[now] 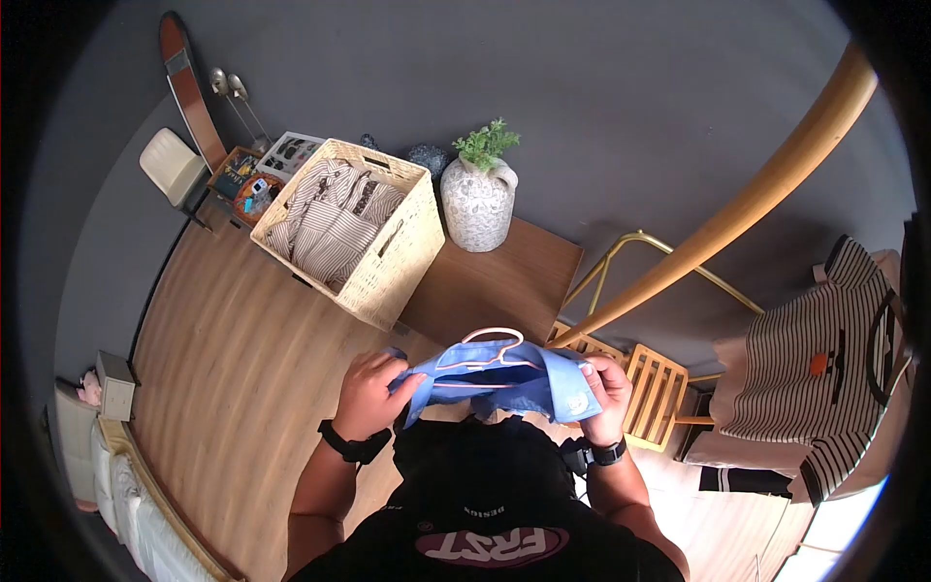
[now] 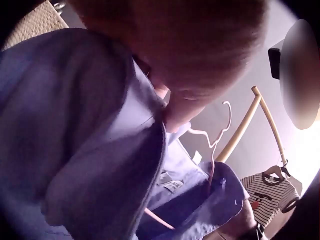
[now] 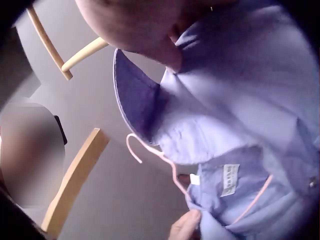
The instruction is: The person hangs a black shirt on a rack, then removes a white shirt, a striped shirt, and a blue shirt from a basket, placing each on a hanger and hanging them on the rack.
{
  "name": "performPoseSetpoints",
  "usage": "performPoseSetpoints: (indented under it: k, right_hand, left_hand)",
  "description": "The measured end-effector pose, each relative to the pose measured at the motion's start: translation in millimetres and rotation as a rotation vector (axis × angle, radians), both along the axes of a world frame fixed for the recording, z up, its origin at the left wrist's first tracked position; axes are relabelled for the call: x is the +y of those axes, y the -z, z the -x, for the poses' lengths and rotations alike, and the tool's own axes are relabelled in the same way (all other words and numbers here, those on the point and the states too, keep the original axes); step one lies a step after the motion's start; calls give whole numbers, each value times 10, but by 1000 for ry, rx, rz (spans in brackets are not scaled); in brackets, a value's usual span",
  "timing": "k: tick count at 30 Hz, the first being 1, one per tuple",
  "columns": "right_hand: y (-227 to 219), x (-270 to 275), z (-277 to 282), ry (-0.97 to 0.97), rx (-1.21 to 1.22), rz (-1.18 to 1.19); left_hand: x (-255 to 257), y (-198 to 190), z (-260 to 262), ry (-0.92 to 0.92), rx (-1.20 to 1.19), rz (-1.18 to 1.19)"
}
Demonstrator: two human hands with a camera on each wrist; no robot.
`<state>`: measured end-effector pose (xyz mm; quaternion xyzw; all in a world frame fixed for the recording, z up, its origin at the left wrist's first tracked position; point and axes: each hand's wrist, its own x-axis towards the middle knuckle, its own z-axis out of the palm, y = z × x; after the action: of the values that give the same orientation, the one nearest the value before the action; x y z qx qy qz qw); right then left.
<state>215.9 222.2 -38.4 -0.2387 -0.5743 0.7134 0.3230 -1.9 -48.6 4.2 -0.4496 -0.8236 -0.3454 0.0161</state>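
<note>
A blue collared shirt [image 1: 570, 380] spreads between my two hands in front of my body. Inside its neck opening sits a thin pink hanger [image 2: 214, 145], its hook standing up out of the collar. My left hand [image 1: 367, 396] pinches the shirt at its left side, thumb against the cloth. At the opposite side, my right hand [image 1: 609, 393] grips the cloth near the collar, thumb on top. A white label [image 3: 230, 179] shows on the inside of the shirt. Folds of cloth hide the lower parts of the hanger.
A wicker basket [image 1: 412, 262] of striped clothing stands beside a patterned vase [image 1: 477, 209] on a low brown table [image 1: 514, 276]. A wooden pole [image 1: 737, 218] slants across the right. Beyond it hangs a striped shirt [image 1: 776, 359], with a slatted wooden seat [image 1: 652, 396] nearby.
</note>
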Motion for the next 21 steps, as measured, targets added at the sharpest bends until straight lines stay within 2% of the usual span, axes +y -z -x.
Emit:
performPoseSetpoints:
  k: [1,4,5,7,8,11,15,17,21]
  right_hand:
    - [4,-5,-6,2,41,82]
    - [-123,65,-8,-109,60,-543]
    - [-268,122,-10,-255,5,-777]
    - [-394,102,40,-247,-136,-1018]
    - [-359,117,4,-209,-181,-1017]
    - [-427,42,43,45,-221,-825]
    - [-87,215,-97,-293,-334,-776]
    - [38,180,-85,-285,-289,-723]
    - [52,168,-44,-334,-266,-797]
  left_hand:
    - [9,-4,-7,-6,-7,4]
    - [-12,84,-28,-98,-40,-102]
    - [-34,82,-21,-125,-38,-115]
    - [-126,74,9,-175,-37,-138]
    - [-167,68,38,-168,-19,-126]
    - [-230,-36,78,-100,-13,-131]
    - [-211,-137,45,-74,17,-131]
    - [-192,-176,61,-59,52,-97]
    - [-195,-246,60,14,63,20]
